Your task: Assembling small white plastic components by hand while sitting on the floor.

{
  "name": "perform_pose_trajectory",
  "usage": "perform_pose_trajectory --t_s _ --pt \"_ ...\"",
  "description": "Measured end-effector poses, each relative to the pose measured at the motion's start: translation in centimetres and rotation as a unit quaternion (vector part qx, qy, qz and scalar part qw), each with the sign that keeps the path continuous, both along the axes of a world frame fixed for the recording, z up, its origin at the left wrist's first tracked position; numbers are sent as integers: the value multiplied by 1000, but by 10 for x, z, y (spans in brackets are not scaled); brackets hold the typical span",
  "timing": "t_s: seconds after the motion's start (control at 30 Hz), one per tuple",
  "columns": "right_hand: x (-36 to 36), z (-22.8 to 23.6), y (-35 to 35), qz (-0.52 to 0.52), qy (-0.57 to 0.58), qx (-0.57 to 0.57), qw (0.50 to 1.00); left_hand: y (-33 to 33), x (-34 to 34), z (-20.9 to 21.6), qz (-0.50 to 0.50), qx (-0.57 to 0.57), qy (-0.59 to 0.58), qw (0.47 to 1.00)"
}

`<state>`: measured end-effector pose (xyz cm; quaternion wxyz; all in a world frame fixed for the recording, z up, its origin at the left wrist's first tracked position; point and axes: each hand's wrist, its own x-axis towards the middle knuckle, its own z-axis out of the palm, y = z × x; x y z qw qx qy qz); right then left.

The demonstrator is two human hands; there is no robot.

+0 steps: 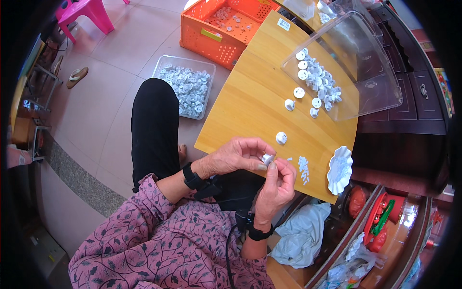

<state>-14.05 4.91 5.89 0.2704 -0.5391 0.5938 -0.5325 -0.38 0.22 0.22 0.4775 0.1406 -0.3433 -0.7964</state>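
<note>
Just over the near edge of the wooden table [240, 101], my left hand [236, 156] pinches a small white plastic part [267, 158] between thumb and fingers. My right hand [279, 185] is closed at the same part, thumb and fingertips touching its near side; whether they hold another small piece is hidden. A similar round white part [281, 138] stands on the table just beyond my fingers. To the right of my hands lies a little heap of tiny white pieces [303, 168]. Farther back several more white round parts [317, 79] are piled up.
A clear plastic box [385, 86] lies tilted by the pile. A scalloped white dish [340, 171] sits at the table's right edge. On the floor are a clear tray [211, 79] full of white parts and an orange crate [207, 48]. An open drawer [394, 231] is lower right.
</note>
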Motion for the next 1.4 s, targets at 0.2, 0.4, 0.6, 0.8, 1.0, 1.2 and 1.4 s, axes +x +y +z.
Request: perform_pose_trajectory --t_s 0.2,0.4,0.6,0.8,1.0,1.2,1.4 --pt "1 1 1 -4 4 6 1000 0 0 0 -1 -3 -4 1000" --pt "1 2 1 4 8 7 1000 1 0 -1 -5 3 3 1000" --pt "-1 0 1 17 14 10 1000 1 0 -1 -11 12 20 1000" --pt "-3 5 0 38 -9 20 999 1 1 2 -9 17 -3 1000" --pt "-5 6 0 34 8 22 999 2 3 5 -17 36 -3 999" --pt "-8 4 -2 25 103 -3 994 1 0 0 -9 16 -8 1000" --pt "-4 10 -2 25 178 -21 984 1 -1 -6 8 -35 -22 999"
